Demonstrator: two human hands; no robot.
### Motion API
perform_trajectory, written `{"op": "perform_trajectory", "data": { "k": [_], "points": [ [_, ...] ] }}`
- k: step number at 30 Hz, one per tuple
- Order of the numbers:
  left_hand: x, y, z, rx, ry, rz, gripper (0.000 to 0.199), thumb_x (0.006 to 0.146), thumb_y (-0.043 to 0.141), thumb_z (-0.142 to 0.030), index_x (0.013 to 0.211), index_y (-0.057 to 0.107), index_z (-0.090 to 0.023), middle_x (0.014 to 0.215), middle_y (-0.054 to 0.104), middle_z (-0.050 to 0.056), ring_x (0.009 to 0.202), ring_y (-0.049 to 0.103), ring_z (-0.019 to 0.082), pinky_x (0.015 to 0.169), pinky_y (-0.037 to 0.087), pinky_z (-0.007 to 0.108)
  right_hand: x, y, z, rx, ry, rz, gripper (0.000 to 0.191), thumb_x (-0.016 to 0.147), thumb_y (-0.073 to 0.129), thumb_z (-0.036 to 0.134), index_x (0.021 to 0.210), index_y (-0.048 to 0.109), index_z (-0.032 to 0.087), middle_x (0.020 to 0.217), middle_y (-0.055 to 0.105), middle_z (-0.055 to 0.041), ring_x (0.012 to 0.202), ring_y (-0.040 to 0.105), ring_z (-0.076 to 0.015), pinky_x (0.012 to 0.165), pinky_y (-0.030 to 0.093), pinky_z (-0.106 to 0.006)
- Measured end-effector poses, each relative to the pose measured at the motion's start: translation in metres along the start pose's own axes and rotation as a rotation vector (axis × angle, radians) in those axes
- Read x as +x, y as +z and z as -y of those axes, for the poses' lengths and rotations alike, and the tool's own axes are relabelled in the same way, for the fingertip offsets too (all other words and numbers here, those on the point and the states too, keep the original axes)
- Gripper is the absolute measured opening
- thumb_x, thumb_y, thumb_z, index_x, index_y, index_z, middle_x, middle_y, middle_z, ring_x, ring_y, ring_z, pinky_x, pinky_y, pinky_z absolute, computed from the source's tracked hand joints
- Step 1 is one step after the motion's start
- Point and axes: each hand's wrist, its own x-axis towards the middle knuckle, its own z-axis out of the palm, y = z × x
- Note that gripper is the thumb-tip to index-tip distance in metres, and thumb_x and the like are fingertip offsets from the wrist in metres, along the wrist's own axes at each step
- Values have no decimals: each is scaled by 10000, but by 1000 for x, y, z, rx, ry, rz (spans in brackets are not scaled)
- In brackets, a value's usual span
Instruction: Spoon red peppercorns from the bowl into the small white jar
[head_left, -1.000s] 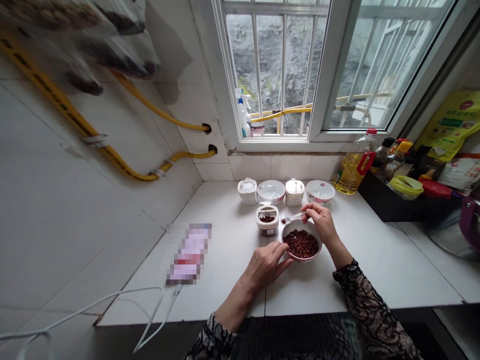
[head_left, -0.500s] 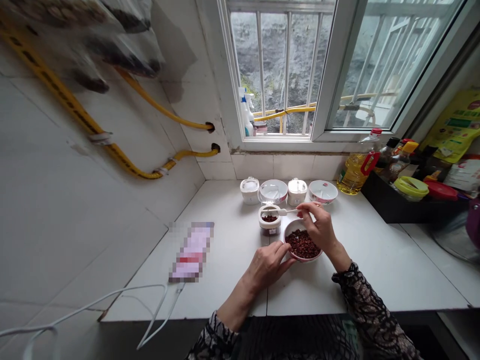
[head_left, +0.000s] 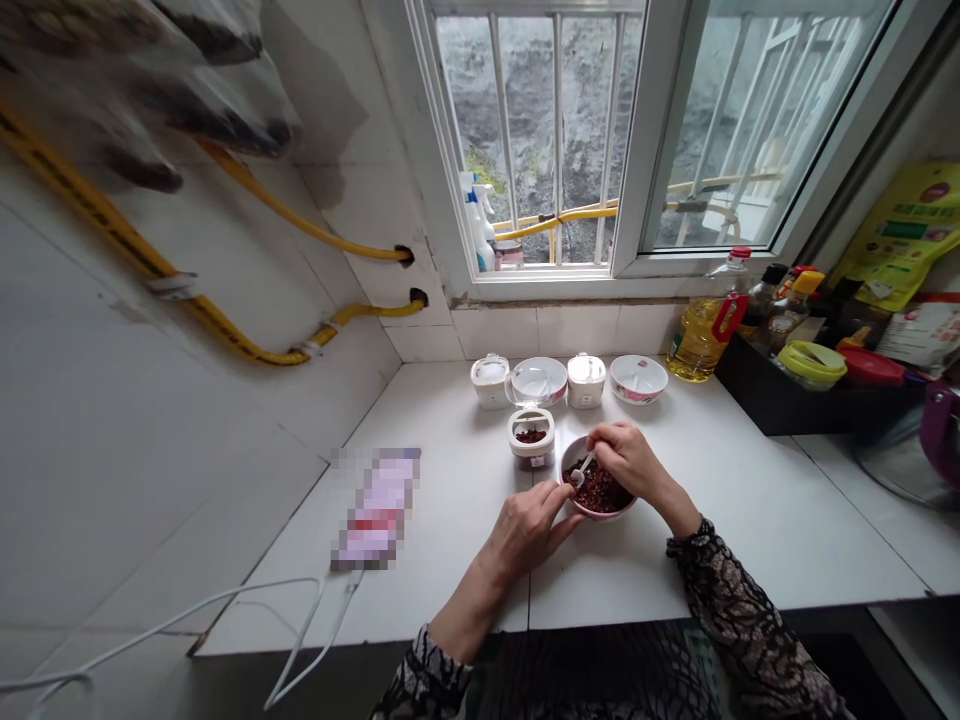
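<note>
Two bowls (head_left: 637,381) and two lidded jars (head_left: 490,383) stand behind one open jar (head_left: 532,444). Just right of this open jar, one filled bowl (head_left: 599,508) has the left hand (head_left: 529,530) gripping its rim, thumb and fingers parted, while the right hand (head_left: 627,463) pinches one spoon (head_left: 578,477) inside.

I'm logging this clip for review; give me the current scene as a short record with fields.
left hand: holds the rim of the front bowl
right hand: grips a small white spoon, its head inside the front bowl
contents: dark red pieces
beside it: open jar, similar pieces inside
back row: first container, first bowl, second container, second bowl
</note>
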Motion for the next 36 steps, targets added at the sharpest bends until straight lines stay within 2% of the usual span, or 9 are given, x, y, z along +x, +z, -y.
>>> {"op": "perform_trajectory", "data": {
  "k": [5,8,15,19,26,36],
  "points": [
    [-1,0,1,-7,-7,21,189,1018,467,-357,1013,538,-183,762,615,12,650,631,144,534,463,229,2,-9,-5,310,234,-33,168,707,448,226,669,610,205,469,528,39,472,498,-138,518,402,-253],
    [-1,0,1,0,-7,22,187,1016,471,-356,1011,541,-183,761,615,12,646,627,142,530,461,226,4,-12,-7,431,298,-48,155,678,470,265,658,608,197,447,524,42,436,481,-127,484,393,-243],
    [0,0,0,7,-1,6,236,1042,410,-389,1020,526,-184,763,623,12,644,636,145,528,451,233,6,-12,-6,494,342,-86,152,634,482,282,616,604,192,422,511,41,415,458,-115,475,393,-239],
    [-1,0,0,9,-2,9,215,1032,437,-379,1013,527,-184,771,625,14,646,633,145,522,446,234,7,-12,-7,488,357,-118,154,620,485,289,600,604,193,416,512,44,408,442,-109,464,377,-233],
    [0,0,1,7,12,-8,223,1041,413,-375,1020,519,-179,767,618,16,635,626,152,516,448,241,7,-11,-9,499,386,-115,152,609,483,286,595,601,192,418,512,43,408,440,-108,460,374,-233],
    [1,0,0,6,3,5,258,1051,376,-398,1003,515,-186,771,628,13,641,634,150,520,453,240,12,-10,-7,645,384,-191,140,613,541,286,627,633,182,462,559,32,437,467,-107,501,405,-250]
  ]
}}
